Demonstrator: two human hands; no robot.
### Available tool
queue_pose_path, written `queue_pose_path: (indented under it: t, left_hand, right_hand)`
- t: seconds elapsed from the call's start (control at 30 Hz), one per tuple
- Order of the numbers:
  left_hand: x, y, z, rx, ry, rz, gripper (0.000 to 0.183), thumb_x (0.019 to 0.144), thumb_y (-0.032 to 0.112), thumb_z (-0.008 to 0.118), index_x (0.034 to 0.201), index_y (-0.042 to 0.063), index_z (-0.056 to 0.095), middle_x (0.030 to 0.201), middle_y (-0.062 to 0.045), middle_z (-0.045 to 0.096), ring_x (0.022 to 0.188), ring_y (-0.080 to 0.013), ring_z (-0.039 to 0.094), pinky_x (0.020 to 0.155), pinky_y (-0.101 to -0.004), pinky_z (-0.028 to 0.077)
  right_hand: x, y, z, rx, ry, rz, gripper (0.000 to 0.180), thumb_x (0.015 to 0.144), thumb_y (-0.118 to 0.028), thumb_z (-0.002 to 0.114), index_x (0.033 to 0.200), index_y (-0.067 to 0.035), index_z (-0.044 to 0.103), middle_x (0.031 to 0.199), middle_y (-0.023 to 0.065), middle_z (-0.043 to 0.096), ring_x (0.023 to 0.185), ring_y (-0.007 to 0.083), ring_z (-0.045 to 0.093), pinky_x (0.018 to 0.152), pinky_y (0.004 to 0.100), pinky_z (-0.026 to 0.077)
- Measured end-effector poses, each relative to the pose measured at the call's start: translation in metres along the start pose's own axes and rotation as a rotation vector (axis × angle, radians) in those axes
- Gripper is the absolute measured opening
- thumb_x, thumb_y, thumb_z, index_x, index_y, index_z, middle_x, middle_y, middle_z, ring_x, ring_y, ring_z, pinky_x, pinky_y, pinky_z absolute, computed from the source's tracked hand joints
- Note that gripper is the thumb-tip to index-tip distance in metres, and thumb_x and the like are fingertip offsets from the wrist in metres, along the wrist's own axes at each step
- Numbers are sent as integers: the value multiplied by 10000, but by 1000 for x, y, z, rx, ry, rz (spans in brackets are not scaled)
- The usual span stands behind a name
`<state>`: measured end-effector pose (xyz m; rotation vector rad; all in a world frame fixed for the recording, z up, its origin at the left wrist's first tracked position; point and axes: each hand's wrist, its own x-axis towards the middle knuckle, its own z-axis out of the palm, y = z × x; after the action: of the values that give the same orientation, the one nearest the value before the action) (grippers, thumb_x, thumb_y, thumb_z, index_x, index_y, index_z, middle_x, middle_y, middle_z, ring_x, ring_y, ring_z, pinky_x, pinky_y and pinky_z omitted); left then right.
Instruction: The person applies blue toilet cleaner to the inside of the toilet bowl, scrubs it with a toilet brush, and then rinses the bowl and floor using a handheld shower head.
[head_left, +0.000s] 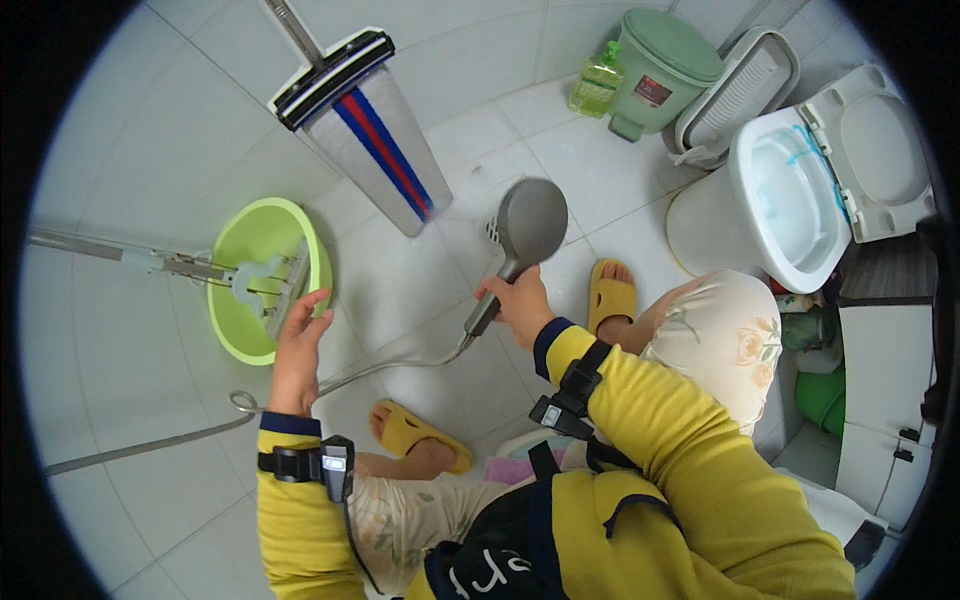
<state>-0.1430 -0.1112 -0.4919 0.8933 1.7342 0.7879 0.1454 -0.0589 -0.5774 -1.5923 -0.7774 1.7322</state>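
My right hand (523, 304) grips the handle of a grey hand shower head (534, 221), whose broad round end points away from me over the floor. From the handle's lower end a flexible metal shower hose (401, 363) curves left, passes by my left wrist and makes a small loop. My left hand (295, 356) holds nothing, fingers apart, and overlaps the near right rim of a lime-green plastic basin (324, 262); contact with the rim cannot be told. In the basin sits a sponge mop head (289, 289) on a metal pole.
A flat mop with a striped cloth pad (375, 139) leans against the tiled wall. A green soap bottle (596, 81) and a lidded pedal bin (664, 64) stand at the back. To the right are a toilet (787, 202) with raised seat and a white cabinet (885, 367).
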Motion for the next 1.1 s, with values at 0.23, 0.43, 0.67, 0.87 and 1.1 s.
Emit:
queue_pose_path:
  t: [0.23, 0.43, 0.67, 0.87, 1.1]
  left_hand:
    - [2, 4, -1, 21, -47, 15, 377, 885, 275, 567, 1261, 246, 569, 1418, -43, 422, 1349, -246, 302, 1034, -604, 103]
    - [-7, 8, 6, -30, 66, 3, 322, 893, 99, 573, 1215, 98, 583, 1216, -23, 552, 1141, -139, 448, 1021, -290, 296]
    - [-3, 3, -1, 9, -29, 3, 380, 882, 287, 572, 1260, 240, 571, 1410, -25, 421, 1354, -240, 286, 1027, -596, 110]
    - [-1, 1, -1, 16, -32, -24, 380, 881, 287, 575, 1258, 242, 572, 1407, -23, 423, 1347, -235, 286, 1021, -608, 107]
    - [-1, 1, 0, 29, -23, -22, 385, 881, 276, 571, 1265, 252, 566, 1408, -39, 432, 1353, -242, 290, 1025, -612, 93]
  right_hand:
    - [12, -1, -5, 69, 82, -78, 406, 835, -109, 638, 1064, 7, 324, 831, 116, 630, 705, 202, 624, 586, 343, 521]
    - [11, 0, -11, 17, 71, 5, 368, 871, -100, 583, 1102, -56, 300, 929, 118, 621, 840, 230, 650, 694, 429, 556]
    - [12, 3, -11, 53, 23, 111, 349, 891, -112, 561, 1116, -56, 300, 926, 123, 618, 862, 224, 650, 737, 418, 546]
    - [4, 4, -10, 56, -102, 171, 335, 898, -112, 561, 1107, -32, 311, 925, 133, 619, 866, 222, 649, 776, 428, 549]
    - [1, 0, -8, 93, -139, 204, 357, 892, -116, 569, 1124, -32, 310, 964, 133, 612, 856, 219, 651, 739, 390, 561]
